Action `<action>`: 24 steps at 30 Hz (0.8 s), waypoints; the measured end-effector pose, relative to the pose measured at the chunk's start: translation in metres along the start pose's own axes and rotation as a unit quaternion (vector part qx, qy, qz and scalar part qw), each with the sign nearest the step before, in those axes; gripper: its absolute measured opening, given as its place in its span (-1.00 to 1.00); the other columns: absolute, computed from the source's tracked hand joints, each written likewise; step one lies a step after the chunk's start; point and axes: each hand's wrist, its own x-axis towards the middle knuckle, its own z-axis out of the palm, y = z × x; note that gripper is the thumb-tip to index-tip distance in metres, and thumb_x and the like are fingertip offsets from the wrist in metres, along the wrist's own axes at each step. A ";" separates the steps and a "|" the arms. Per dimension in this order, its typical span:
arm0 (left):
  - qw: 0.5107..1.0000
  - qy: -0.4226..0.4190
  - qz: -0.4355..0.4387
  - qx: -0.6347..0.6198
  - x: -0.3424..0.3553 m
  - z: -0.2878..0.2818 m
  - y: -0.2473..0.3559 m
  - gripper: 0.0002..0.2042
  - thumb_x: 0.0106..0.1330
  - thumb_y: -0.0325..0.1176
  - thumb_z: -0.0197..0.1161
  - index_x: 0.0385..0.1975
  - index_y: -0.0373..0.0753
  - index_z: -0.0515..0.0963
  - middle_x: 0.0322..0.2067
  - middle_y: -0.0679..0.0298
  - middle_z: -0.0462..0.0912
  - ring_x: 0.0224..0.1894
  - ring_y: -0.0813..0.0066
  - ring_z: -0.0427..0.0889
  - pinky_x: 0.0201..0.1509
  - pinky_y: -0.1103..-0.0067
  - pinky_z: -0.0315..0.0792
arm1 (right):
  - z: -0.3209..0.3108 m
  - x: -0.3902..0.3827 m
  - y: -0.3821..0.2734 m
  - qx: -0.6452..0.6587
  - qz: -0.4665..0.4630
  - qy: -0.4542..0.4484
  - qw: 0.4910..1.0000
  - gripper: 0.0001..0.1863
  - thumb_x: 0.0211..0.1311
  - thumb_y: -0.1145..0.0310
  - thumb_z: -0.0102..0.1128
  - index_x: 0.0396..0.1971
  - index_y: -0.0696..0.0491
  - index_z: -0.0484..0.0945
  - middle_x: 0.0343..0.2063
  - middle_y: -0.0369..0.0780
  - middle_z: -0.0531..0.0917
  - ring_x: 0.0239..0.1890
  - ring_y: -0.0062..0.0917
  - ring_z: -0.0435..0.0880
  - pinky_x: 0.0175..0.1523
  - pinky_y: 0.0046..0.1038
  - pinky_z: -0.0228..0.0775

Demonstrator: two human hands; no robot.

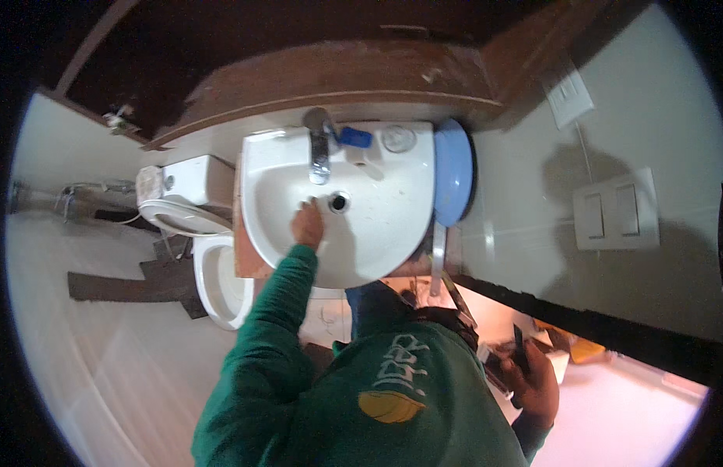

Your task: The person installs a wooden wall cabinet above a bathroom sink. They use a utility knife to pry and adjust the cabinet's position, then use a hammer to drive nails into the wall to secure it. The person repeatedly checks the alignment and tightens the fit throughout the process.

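Observation:
My left hand (308, 224) reaches into the white washbasin (393, 233), just left of the dark drain hole (339, 203). Its fingers are stretched out, slightly parted, with nothing visible in them. Above the hand juts the chrome faucet (319, 152); no flowing water can be made out. A small blue block (356, 138) and a round pale dish (398, 139) sit on the rim behind the bowl. Off to the lower right, my right hand (534, 381) is closed around a dark, slim object (520, 347) whose kind is unclear.
A blue plastic basin (452, 175) stands on edge against the washbasin's right side. Overhead runs a brown wooden shelf (338, 74). At left is a white toilet (221, 268) with its lid raised. Light switches (615, 210) are on the right wall, above a dark ledge (579, 315).

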 end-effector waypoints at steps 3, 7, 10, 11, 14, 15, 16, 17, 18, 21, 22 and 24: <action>0.999 -0.021 0.012 -0.024 0.001 -0.041 -0.011 -0.74 0.40 -0.23 0.26 -0.02 -0.17 0.50 -0.14 0.03 0.63 -0.10 -0.01 0.72 -0.13 0.18 0.64 | 0.002 0.002 0.006 0.041 -0.001 0.007 0.999 -0.71 0.41 0.25 0.23 -0.06 0.16 0.61 -0.53 -0.22 0.49 -0.47 -0.49 0.45 -0.27 -0.45 0.31; 1.000 0.004 0.002 -0.025 -0.007 -0.020 -0.022 -0.74 0.41 -0.21 0.26 -0.05 -0.21 0.51 -0.14 0.01 0.62 -0.10 -0.04 0.71 -0.06 0.17 0.63 | 0.003 0.000 0.007 0.049 -0.015 0.023 0.998 -0.72 0.39 0.27 0.24 -0.05 0.15 0.61 -0.57 -0.23 0.51 -0.52 -0.48 0.46 -0.31 -0.46 0.32; 0.998 0.010 0.022 -0.055 -0.007 0.014 -0.047 -0.75 0.44 -0.21 0.23 -0.09 -0.25 0.50 -0.14 -0.05 0.62 -0.12 -0.10 0.69 -0.06 0.13 0.60 | -0.003 0.001 0.009 0.008 -0.059 0.011 0.998 -0.73 0.39 0.28 0.24 -0.06 0.14 0.60 -0.53 -0.20 0.58 -0.52 -0.51 0.50 -0.32 -0.45 0.36; 0.997 0.023 0.060 -0.045 -0.006 0.020 -0.056 -0.75 0.45 -0.21 0.23 -0.11 -0.27 0.49 -0.15 -0.08 0.62 -0.12 -0.13 0.69 -0.06 0.11 0.59 | -0.005 0.001 0.005 -0.007 -0.069 0.003 0.998 -0.73 0.39 0.29 0.24 -0.06 0.14 0.60 -0.52 -0.18 0.60 -0.51 -0.52 0.52 -0.32 -0.45 0.37; 0.992 0.072 0.041 -0.098 -0.029 -0.021 -0.025 -0.77 0.45 -0.25 0.24 -0.16 -0.30 0.47 -0.20 -0.15 0.61 -0.15 -0.21 0.66 -0.10 0.05 0.54 | -0.006 -0.005 0.009 -0.019 -0.067 -0.016 0.997 -0.75 0.40 0.30 0.25 -0.07 0.13 0.60 -0.52 -0.17 0.64 -0.50 -0.52 0.54 -0.29 -0.44 0.41; 0.987 0.093 0.009 -0.130 -0.044 -0.045 -0.005 -0.77 0.45 -0.26 0.24 -0.18 -0.31 0.46 -0.22 -0.17 0.61 -0.16 -0.24 0.65 -0.12 0.02 0.52 | -0.009 -0.005 0.013 -0.026 -0.076 -0.022 0.997 -0.75 0.40 0.29 0.26 -0.06 0.13 0.60 -0.52 -0.17 0.64 -0.51 -0.51 0.54 -0.29 -0.44 0.41; 0.973 0.148 0.065 -0.166 -0.062 -0.056 0.005 -0.80 0.46 -0.32 0.22 -0.20 -0.33 0.44 -0.28 -0.18 0.59 -0.19 -0.30 0.63 -0.17 -0.01 0.46 | -0.010 -0.004 0.021 -0.012 -0.107 -0.028 0.994 -0.75 0.41 0.28 0.27 -0.06 0.12 0.59 -0.53 -0.19 0.63 -0.52 -0.51 0.52 -0.31 -0.45 0.39; 0.963 0.184 0.090 -0.175 -0.083 -0.067 0.020 -0.83 0.47 -0.34 0.19 -0.22 -0.33 0.43 -0.28 -0.17 0.58 -0.22 -0.30 0.60 -0.20 0.00 0.43 | -0.012 -0.002 0.028 -0.011 -0.107 -0.043 0.993 -0.75 0.41 0.29 0.27 -0.06 0.12 0.59 -0.51 -0.18 0.64 -0.50 -0.51 0.54 -0.29 -0.44 0.41; 0.949 0.200 0.141 -0.198 -0.102 -0.076 0.033 -0.86 0.46 -0.38 0.19 -0.22 -0.31 0.43 -0.30 -0.15 0.58 -0.22 -0.30 0.57 -0.18 0.00 0.43 | -0.013 0.000 0.033 -0.011 -0.108 -0.059 0.992 -0.75 0.41 0.29 0.28 -0.06 0.12 0.59 -0.50 -0.18 0.64 -0.49 -0.51 0.55 -0.28 -0.44 0.42; 0.950 0.124 0.174 -0.229 -0.181 -0.079 0.068 -0.83 0.28 -0.51 0.18 -0.15 -0.27 0.46 -0.16 -0.08 0.54 -0.12 -0.26 0.55 -0.10 0.01 0.43 | -0.009 0.006 0.049 -0.012 -0.145 -0.090 0.985 -0.72 0.39 0.30 0.29 -0.02 0.11 0.58 -0.39 -0.09 0.70 -0.35 -0.36 0.71 -0.18 -0.35 0.52; 0.945 0.081 0.178 -0.261 -0.199 -0.067 0.074 -0.81 0.29 -0.51 0.16 -0.11 -0.27 0.47 -0.17 -0.09 0.54 -0.11 -0.26 0.56 -0.09 0.02 0.43 | -0.007 0.009 0.054 -0.029 -0.157 -0.102 0.982 -0.72 0.39 0.30 0.29 -0.01 0.11 0.57 -0.37 -0.08 0.71 -0.32 -0.32 0.73 -0.15 -0.32 0.54; 0.949 0.041 0.177 -0.257 -0.232 -0.061 0.093 -0.82 0.39 -0.41 0.10 -0.08 -0.29 0.48 -0.15 -0.14 0.58 -0.11 -0.25 0.59 -0.08 0.02 0.45 | -0.001 0.010 0.055 -0.031 -0.212 -0.106 0.971 -0.68 0.38 0.28 0.29 0.04 0.09 0.55 -0.31 -0.07 0.73 -0.23 -0.21 0.77 -0.07 -0.28 0.58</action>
